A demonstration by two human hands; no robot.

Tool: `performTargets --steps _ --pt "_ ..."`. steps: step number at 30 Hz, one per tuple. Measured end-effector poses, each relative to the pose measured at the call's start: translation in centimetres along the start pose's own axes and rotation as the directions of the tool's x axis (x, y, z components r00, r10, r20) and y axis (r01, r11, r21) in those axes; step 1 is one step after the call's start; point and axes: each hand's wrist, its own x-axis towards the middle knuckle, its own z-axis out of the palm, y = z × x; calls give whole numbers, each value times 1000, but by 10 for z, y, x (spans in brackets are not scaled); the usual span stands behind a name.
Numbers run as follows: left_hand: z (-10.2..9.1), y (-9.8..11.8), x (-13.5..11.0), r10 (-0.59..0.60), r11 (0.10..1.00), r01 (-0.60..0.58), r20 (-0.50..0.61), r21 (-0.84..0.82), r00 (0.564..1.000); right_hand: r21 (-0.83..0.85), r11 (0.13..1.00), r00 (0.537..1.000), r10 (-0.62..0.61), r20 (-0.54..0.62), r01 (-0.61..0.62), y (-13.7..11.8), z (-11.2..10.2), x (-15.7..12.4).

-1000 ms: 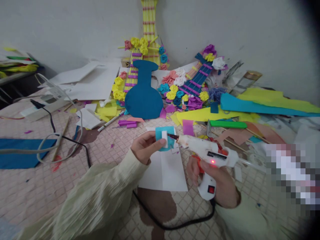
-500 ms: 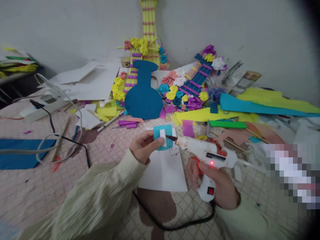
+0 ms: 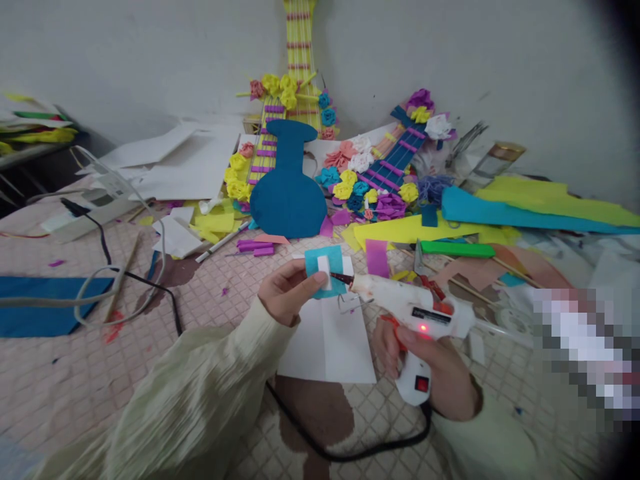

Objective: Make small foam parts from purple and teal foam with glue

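My left hand (image 3: 289, 295) pinches a small teal foam square (image 3: 325, 269) with a white strip on its face, held just above a white sheet of paper (image 3: 327, 337). In my right hand (image 3: 440, 373) is a white hot glue gun (image 3: 417, 320) with its red light on. The gun's dark nozzle touches the right side of the white strip. Both sleeves are pale cream.
A black cord (image 3: 345, 447) runs from the glue gun under my arms. Behind lie a blue guitar-shaped cutout (image 3: 287, 190), foam flowers, yellow and teal foam sheets (image 3: 525, 207), a green-handled tool (image 3: 455, 249), white paper, and grey cables (image 3: 100, 280) at the left.
The teal square and the glue gun's nozzle have shifted slightly up and left together; the nozzle has stayed against the white strip.
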Motion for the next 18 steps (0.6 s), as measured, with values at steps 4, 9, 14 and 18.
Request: performTargets --steps 4,9,14,18 --pt "-1 0 1 9 1000 -9 -26 -9 1000 -11 1000 1000 -11 7 11 0 0 0" --pt "-3 0 1 -6 1000 6 -37 4 999 10 1000 1000 -9 8 9 0 2 0" --pt "-4 0 2 -9 1000 8 -58 -16 998 17 1000 1000 -4 15 4 3 1 -1" --pt "-4 -1 3 -22 999 21 -68 -24 997 15 1000 1000 6 27 -7 4 -1 0"
